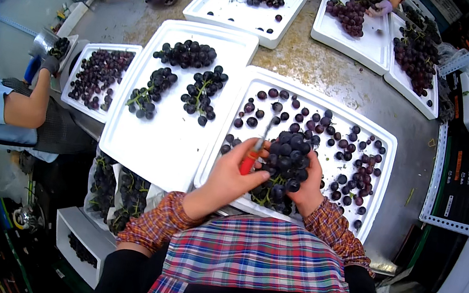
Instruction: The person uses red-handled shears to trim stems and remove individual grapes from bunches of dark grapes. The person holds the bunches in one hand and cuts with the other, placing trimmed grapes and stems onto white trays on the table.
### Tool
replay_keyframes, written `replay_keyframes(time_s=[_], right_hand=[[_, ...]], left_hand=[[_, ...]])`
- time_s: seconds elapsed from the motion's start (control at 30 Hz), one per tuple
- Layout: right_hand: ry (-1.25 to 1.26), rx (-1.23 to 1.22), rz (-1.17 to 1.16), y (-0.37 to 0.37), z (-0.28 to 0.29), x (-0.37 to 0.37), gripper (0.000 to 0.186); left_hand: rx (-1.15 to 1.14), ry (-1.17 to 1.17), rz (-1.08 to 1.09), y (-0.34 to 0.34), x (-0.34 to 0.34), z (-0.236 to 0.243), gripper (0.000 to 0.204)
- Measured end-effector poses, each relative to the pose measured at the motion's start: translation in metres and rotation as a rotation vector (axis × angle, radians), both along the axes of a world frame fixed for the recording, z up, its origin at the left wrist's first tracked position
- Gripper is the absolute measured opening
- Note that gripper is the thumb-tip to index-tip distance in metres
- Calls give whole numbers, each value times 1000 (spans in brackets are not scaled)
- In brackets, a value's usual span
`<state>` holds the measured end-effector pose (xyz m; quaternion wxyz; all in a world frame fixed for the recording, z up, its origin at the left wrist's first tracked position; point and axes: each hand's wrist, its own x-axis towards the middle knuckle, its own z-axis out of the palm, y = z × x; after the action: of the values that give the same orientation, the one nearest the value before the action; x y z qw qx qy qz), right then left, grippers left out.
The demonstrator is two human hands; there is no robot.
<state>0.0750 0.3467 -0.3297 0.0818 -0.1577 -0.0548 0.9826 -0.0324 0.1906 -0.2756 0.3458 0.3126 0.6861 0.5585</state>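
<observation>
Grape bunch (286, 161) — cupped in my right hand (309, 191); left hand (234, 174) grips scissors (255, 153) — trimming stage, next snip needs careful aim.

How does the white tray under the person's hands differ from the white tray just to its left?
The tray under the hands holds mostly loose single grapes; the left tray holds four whole bunches. Grapes cover most of the first tray, while the left tray's near half is bare. Both are white, rectangular and hold dark grapes.
</observation>
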Motion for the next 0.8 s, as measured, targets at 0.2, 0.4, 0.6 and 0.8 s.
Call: replay_keyframes(time_s=[0.2,0.4,0.6,0.8], right_hand=[[-83,56,41,-3,-10,2,44],[-133,413,198,7,-4,3,51],[-24,425,65,7,-11,6,52],[-355,259,22,3,-23,0,37]], left_hand=[[-45,511,60,11,2,-7,55],[-61,227,124,5,-2,-15,52],[-53,465,86,14,-1,-20,53],[63,495,-77,11,3,-16,59]])
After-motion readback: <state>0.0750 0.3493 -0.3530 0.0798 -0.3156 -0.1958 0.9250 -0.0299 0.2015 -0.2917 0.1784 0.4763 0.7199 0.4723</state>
